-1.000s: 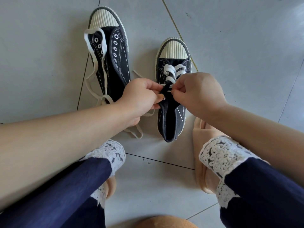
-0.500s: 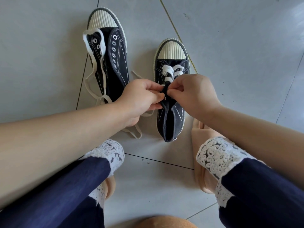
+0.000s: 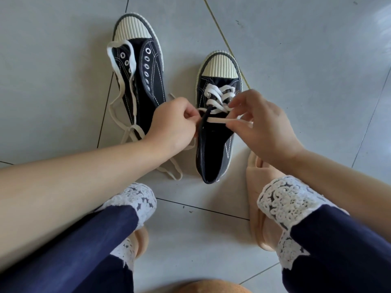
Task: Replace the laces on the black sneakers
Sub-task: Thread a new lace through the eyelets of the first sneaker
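Two black canvas sneakers with ribbed cream toe caps lie on the tiled floor. The right sneaker [image 3: 215, 149] carries a white lace [image 3: 219, 96] crossed through its front eyelets. My right hand [image 3: 260, 127] pinches a stretch of that lace pulled sideways across the tongue. My left hand [image 3: 173, 125] is closed at the shoe's left eyelet row, pinching the lace there. The left sneaker [image 3: 148, 81] has empty eyelets, and a loose cream lace [image 3: 120, 96] is draped over its edge and onto the floor.
My knees in dark blue trousers with white lace cuffs [image 3: 285, 199] frame the bottom of the view. Beige slippers [image 3: 257, 208] rest on the grey floor tiles [image 3: 296, 49] just behind the right sneaker's heel. More loose lace [image 3: 173, 172] lies under my left wrist.
My hands have drawn apart from the shoe's tongue. The right hand has pulled a length of white lace out to the right, so the crossed lacing now shows.
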`<action>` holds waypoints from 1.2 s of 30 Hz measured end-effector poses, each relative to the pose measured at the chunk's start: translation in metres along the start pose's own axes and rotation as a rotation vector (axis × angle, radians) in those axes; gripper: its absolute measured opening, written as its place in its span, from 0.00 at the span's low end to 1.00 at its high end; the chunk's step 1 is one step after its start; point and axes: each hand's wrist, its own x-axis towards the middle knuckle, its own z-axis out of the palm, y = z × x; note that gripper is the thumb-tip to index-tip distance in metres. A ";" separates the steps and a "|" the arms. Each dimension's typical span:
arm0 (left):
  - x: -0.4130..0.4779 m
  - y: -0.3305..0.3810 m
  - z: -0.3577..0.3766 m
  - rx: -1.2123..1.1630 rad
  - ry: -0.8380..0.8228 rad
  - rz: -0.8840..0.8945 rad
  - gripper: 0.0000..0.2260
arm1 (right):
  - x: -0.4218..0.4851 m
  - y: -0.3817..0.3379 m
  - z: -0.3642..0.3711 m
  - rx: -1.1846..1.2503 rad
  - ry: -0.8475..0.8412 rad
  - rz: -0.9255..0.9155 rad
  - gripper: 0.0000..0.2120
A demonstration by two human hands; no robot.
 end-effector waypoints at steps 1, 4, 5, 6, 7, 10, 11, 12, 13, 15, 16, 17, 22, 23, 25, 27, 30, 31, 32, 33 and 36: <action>-0.001 -0.001 0.000 -0.028 0.027 -0.016 0.10 | -0.001 0.003 -0.003 -0.004 0.036 -0.002 0.11; -0.002 -0.001 0.006 -0.090 0.024 -0.079 0.09 | -0.001 0.004 -0.006 -0.022 0.067 0.010 0.13; -0.003 0.001 0.007 -0.115 0.010 -0.091 0.09 | -0.001 0.002 -0.005 -0.032 0.037 0.005 0.15; -0.004 0.002 0.010 -0.139 -0.004 -0.096 0.09 | -0.001 0.000 -0.004 -0.061 -0.005 -0.009 0.19; -0.005 0.004 0.012 -0.139 -0.017 -0.094 0.09 | -0.001 -0.003 -0.001 -0.105 -0.047 -0.020 0.22; -0.009 0.006 0.015 -0.040 -0.034 -0.026 0.10 | 0.003 -0.008 0.007 -0.231 -0.102 -0.034 0.28; -0.009 0.006 0.014 -0.018 -0.039 0.000 0.10 | 0.004 -0.009 0.008 -0.261 -0.106 -0.048 0.27; -0.009 0.005 0.013 0.000 -0.047 0.024 0.10 | 0.006 -0.009 0.009 -0.286 -0.106 -0.058 0.26; -0.010 0.005 0.012 0.020 -0.053 0.053 0.10 | 0.008 -0.009 0.009 -0.306 -0.104 -0.060 0.25; -0.009 0.005 0.008 0.057 -0.052 0.114 0.09 | 0.009 -0.008 0.007 -0.341 -0.104 -0.062 0.23; -0.008 0.005 0.004 0.037 -0.047 0.124 0.09 | 0.009 -0.006 0.006 -0.356 -0.107 -0.060 0.22; -0.008 0.004 -0.002 -0.029 -0.039 0.110 0.09 | 0.008 -0.003 0.003 -0.359 -0.107 -0.054 0.19; -0.010 -0.004 -0.035 -0.594 -0.024 -0.027 0.10 | 0.005 0.008 -0.007 -0.182 -0.132 -0.038 0.16; -0.011 -0.001 -0.035 -0.724 -0.076 -0.062 0.10 | 0.005 0.007 -0.005 -0.150 -0.134 -0.048 0.18; -0.012 0.008 -0.030 -0.975 -0.204 -0.136 0.11 | 0.004 0.004 -0.002 -0.103 -0.105 -0.061 0.22; -0.010 0.017 -0.024 -0.978 -0.262 -0.146 0.12 | 0.004 0.006 -0.002 -0.084 -0.066 -0.042 0.26; -0.008 0.018 -0.023 -0.768 -0.244 -0.148 0.12 | 0.002 0.011 -0.002 -0.094 -0.025 0.013 0.29; -0.006 0.016 -0.024 -0.638 -0.214 -0.121 0.11 | 0.001 0.011 -0.001 -0.101 -0.017 0.022 0.29; -0.004 0.015 -0.027 -0.452 -0.178 -0.067 0.11 | 0.001 0.010 0.001 -0.115 -0.007 0.021 0.29; -0.001 0.012 -0.030 -0.228 -0.143 0.013 0.10 | 0.001 0.008 0.002 -0.136 0.004 0.008 0.30; 0.003 0.014 -0.032 0.223 -0.167 0.213 0.04 | 0.001 0.004 0.002 -0.194 0.025 -0.045 0.31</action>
